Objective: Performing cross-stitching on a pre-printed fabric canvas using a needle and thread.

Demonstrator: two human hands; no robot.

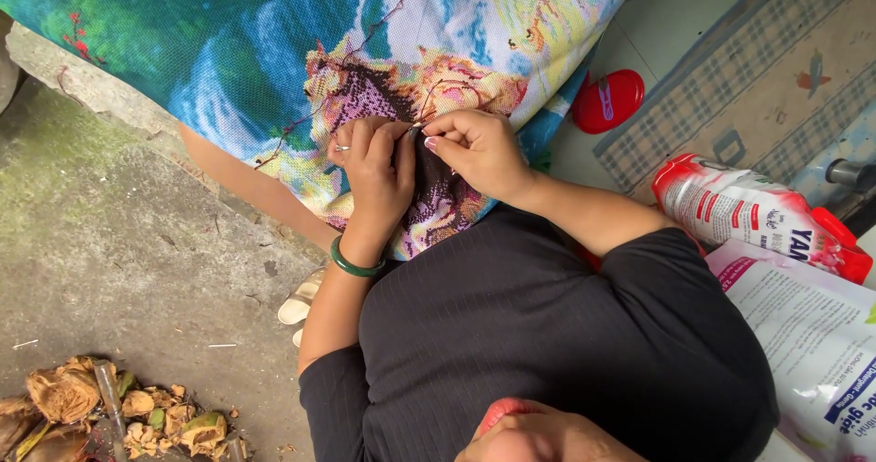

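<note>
- Far out to the left of the hands, low down, lies a heap of dry husks (109, 407) on the grey floor (137, 243).
- A pale sandal (301, 302) peeks out just under the left arm.
- The left hand (374, 175) is curled shut. Its fingers bunch up a fold of the cloth (274, 42) and hold it. A green bangle (351, 263) sits on the wrist.
- The cloth is big and bright, with a stitched picture. It lies over the lap, under both hands, and spreads away past them.
- The right hand (479, 152) touches the left one at the fingertips. Its fingers are pinched tight on a dark thread (436, 93) that loops up over the cloth. A needle may be there, but it is too small to see.
- To the right of the right hand lie a red lid (609, 100), then a red and white bag (748, 211), then a pale packet (812, 334).
- What could go wrong, I think: the long loose thread could snag or knot if pulled fast. The fingertips are so close that a sharp point could prick the left ones. If the left hand lets go, the fold could slip flat.
</note>
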